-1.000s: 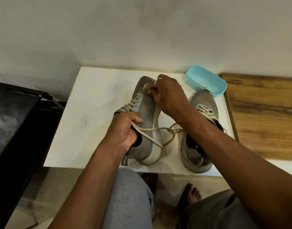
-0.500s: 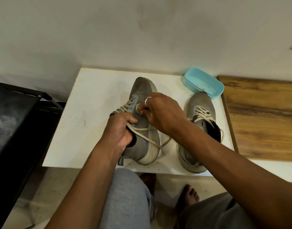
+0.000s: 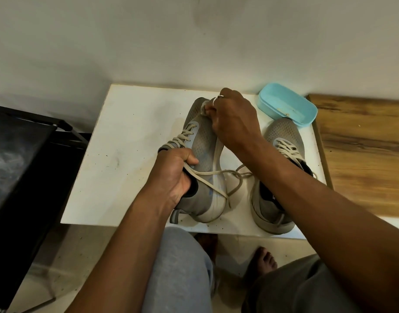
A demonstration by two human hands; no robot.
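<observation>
Shoe [image 3: 203, 143] in left grip [image 3: 173, 177], cloth [image 3: 204, 108] on toe

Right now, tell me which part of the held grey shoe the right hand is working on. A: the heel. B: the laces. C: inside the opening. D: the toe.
D: the right hand pinches a small pale wad against the toe end of the shoe, while the left hand grips the shoe at its opening, near the heel.
</observation>
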